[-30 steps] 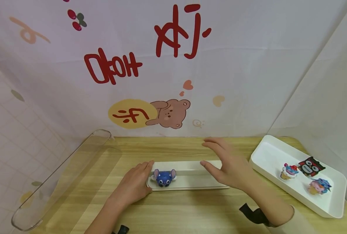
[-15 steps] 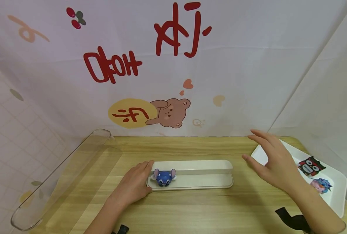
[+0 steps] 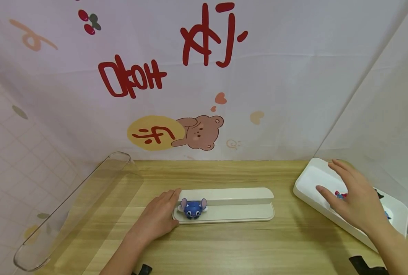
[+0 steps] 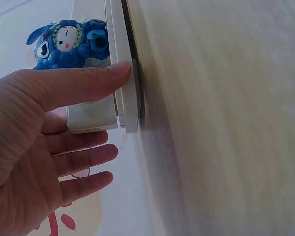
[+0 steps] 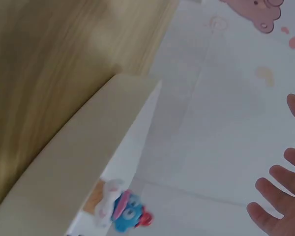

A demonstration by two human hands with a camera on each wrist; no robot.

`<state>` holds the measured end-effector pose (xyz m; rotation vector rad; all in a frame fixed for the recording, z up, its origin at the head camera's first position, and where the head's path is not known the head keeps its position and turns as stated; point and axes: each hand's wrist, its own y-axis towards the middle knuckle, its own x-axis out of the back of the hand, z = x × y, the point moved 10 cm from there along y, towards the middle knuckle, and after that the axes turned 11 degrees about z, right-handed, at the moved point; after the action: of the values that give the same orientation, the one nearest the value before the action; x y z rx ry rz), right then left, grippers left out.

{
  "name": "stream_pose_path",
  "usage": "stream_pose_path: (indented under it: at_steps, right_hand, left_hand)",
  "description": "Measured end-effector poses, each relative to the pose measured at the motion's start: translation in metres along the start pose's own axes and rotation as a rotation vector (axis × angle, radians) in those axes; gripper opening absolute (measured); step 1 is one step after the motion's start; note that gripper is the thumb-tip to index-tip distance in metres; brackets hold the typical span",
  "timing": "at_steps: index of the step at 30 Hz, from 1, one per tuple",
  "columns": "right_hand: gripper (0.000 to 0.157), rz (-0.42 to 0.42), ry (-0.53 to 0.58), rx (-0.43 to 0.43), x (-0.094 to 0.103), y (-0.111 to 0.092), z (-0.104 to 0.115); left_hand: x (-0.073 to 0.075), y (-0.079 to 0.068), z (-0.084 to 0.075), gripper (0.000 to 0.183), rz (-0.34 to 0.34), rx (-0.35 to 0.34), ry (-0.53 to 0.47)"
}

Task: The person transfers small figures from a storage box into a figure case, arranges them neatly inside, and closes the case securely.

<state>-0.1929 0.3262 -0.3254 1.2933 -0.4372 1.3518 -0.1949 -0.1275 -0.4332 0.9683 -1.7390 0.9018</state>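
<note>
R side: white tray (image 3: pixel 314 179) on the wood table (image 3: pixel 224 252), set at an angle near the backdrop (image 3: pixel 293 80). R hand (image 3: pixel 356 202) is over it, fingers spread, thumb well apart; can't tell how high. It hides a good part of what's inside. Around the hand I make out bits of 3 pcs in the tray: a cone figure (image 5: pixel 125 211) w/ blue head, red top, white middle & brown cone; a dark pc (image 3: pixel 379 194); a blue pc (image 3: pixel 387 215). Last two are mostly covered, can't ID from this. R wrist cam gives me the cone figure just inside the tray wall, a bit blurry.

Center: cream stand (image 3: pixel 238 212), long, flat base w/ raised ledge along the back. Blue toy (image 3: pixel 193 209) is on its base at the L end, ears up, in front of the ledge. L hand (image 3: pixel 155 215) pinches that same end, just beside the toy: thumb on the front edge, index at the back, other fingers stretched out, per L wrist cam.

Far L: clear case (image 3: pixel 83 210), long & rounded at the corners, slanting away from me; I see the table thru it.
</note>
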Motion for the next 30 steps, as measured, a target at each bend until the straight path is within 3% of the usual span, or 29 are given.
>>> stream_pose_path:
  at_steps: [9, 18, 30]
  right_hand:
    - [0.083, 0.080, -0.059, -0.093, -0.008, -0.023, -0.049]
    - [0.075, 0.235, -0.149, -0.228, -0.027, -0.038, -0.094]
    - [0.055, 0.304, -0.184, -0.235, -0.035, -0.038, -0.104]
  left_hand:
    - [0.000, 0.001, 0.001, 0.095, 0.007, -0.004, 0.014]
    - [-0.001, 0.001, 0.002, 0.094, 0.011, 0.002, 0.005]
    - [0.000, 0.002, 0.001, 0.095, 0.023, 0.013, 0.000]
